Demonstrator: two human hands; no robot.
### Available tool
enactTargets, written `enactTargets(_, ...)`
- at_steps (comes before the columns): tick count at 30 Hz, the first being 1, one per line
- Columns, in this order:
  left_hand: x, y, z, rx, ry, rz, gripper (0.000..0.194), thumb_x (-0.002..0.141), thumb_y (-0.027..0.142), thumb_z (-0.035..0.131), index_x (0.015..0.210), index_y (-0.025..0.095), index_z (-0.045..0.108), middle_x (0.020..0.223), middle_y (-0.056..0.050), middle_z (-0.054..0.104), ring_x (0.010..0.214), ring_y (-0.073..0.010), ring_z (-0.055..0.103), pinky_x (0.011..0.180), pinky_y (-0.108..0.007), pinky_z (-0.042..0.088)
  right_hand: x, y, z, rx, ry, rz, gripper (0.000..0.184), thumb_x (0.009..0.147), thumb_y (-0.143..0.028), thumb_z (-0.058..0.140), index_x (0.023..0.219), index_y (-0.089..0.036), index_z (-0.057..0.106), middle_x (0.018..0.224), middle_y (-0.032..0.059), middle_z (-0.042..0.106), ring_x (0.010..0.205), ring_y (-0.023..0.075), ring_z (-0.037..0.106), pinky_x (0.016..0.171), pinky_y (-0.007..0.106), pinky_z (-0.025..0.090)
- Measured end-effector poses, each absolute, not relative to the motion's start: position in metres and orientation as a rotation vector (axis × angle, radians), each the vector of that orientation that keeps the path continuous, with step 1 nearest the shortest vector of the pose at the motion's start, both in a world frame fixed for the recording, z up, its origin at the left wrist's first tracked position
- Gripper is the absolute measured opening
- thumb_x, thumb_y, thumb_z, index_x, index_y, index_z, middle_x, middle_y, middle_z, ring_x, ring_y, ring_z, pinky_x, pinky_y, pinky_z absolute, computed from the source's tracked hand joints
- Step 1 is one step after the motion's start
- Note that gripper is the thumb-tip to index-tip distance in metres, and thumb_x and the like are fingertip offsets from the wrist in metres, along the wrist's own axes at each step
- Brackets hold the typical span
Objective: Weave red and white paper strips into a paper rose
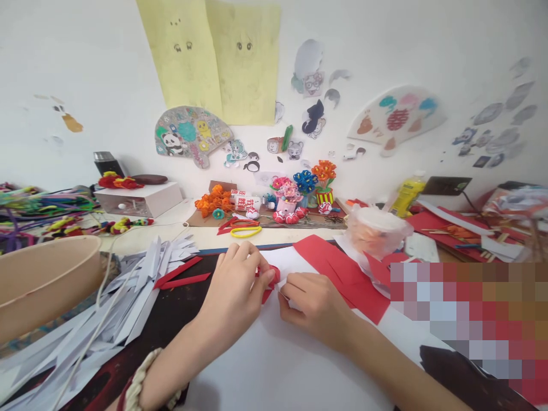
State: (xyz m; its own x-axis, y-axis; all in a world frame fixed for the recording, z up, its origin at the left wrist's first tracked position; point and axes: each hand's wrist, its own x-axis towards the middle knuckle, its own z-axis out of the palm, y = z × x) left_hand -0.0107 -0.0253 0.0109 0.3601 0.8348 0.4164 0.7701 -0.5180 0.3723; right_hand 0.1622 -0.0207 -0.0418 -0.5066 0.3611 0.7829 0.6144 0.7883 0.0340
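In the middle of the head view, my left hand [237,279] has its thumb and fingers closed round a small red paper piece [274,275], mostly hidden behind the fingertips. My right hand [314,302] pinches a small white bit [280,284] right beside it; whether this is part of the red piece I cannot tell. Both hands are just above a large white sheet [265,371]. Behind my right hand lies a red paper sheet [342,274], partly under the wrist side. Two red strips [184,277] rest left of my left hand.
Many white paper strips [124,302] are heaped at left, near a beige tub [47,268]. Pipe-cleaner flowers [306,182], yellow-handled scissors [246,232] and a white box [141,197] stand along the back. A plastic-wrapped cup [377,228] and a yellow bottle [409,194] are at right.
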Motion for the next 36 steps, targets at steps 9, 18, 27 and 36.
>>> enactTargets(9,-0.016,-0.022,0.011,2.471,1.475,0.908,0.017,0.088,0.013,0.050,0.074,0.020,0.056,0.088,-0.004,0.058,0.083,-0.0221,0.051,0.073,-0.037,0.040,0.162,-0.020,-0.041,-0.737,-2.146,-0.358,0.031,0.087,-0.009,0.043,0.057,-0.018,0.050,0.054,-0.0027,0.042,0.050,0.0110,0.034,0.048,0.025,0.026)
enactTargets(18,-0.017,-0.020,0.009,2.458,1.515,0.939,0.016,0.088,0.016,0.050,0.073,0.020,0.055,0.091,-0.006,0.059,0.087,-0.0243,0.052,0.076,-0.038,0.043,0.161,-0.020,-0.039,-0.723,-2.137,-0.325,0.031,0.084,-0.007,0.043,0.056,-0.017,0.048,0.054,-0.0032,0.041,0.050,0.0106,0.032,0.049,0.024,0.026)
enactTargets(27,-0.014,-0.025,0.005,2.283,1.659,0.707,0.016,0.094,0.026,0.039,0.083,0.022,0.050,0.074,-0.001,0.065,0.066,-0.0222,0.056,0.064,-0.031,0.037,0.161,-0.019,-0.042,-0.716,-2.141,-0.270,0.029,0.083,-0.008,0.043,0.056,-0.017,0.047,0.054,-0.0032,0.040,0.050,0.0103,0.033,0.049,0.023,0.025)
enactTargets(36,-0.013,-0.025,0.001,2.246,1.648,0.766,0.016,0.094,0.025,0.037,0.081,0.023,0.046,0.074,-0.001,0.064,0.065,-0.0211,0.056,0.059,-0.027,0.034,0.161,-0.019,-0.040,-0.720,-2.171,-0.220,0.028,0.083,-0.008,0.042,0.058,-0.017,0.049,0.055,-0.0021,0.044,0.051,0.0106,0.036,0.050,0.023,0.027)
